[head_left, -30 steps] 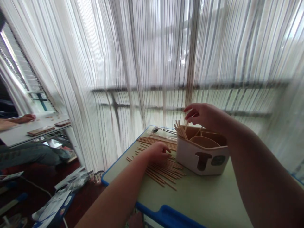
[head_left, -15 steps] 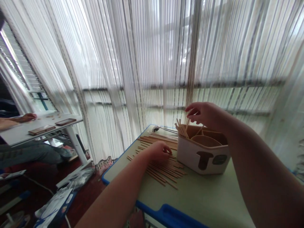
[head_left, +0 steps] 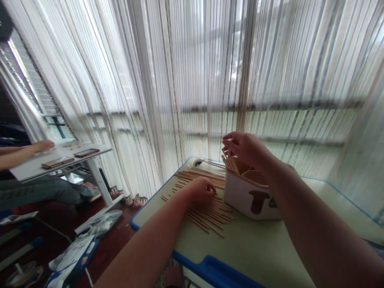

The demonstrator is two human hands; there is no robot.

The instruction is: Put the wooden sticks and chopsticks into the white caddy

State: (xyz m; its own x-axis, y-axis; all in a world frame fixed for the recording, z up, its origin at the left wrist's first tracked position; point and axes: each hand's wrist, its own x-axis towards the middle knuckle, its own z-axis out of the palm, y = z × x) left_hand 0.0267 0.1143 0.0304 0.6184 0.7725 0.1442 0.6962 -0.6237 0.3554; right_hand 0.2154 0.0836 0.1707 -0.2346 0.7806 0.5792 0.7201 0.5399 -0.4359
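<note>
Thin wooden sticks divided between a box and a table; a small bunch of standing sticks leans in the left end of the compartmented box, upper ends above the rim; the apparently larger share, the loose sticks, lies on the table to the left of the box, outside it; by this count the boxed portion appears the lesser and much is left out. The right hand is poised over the standing sticks, fingers bent near their tips; whether its grip encloses one cannot be told. The left hand rests on the loose sticks, fingers curled; its hold is likewise indeterminate; a metal utensil lies behind, near the table's far edge.
</note>
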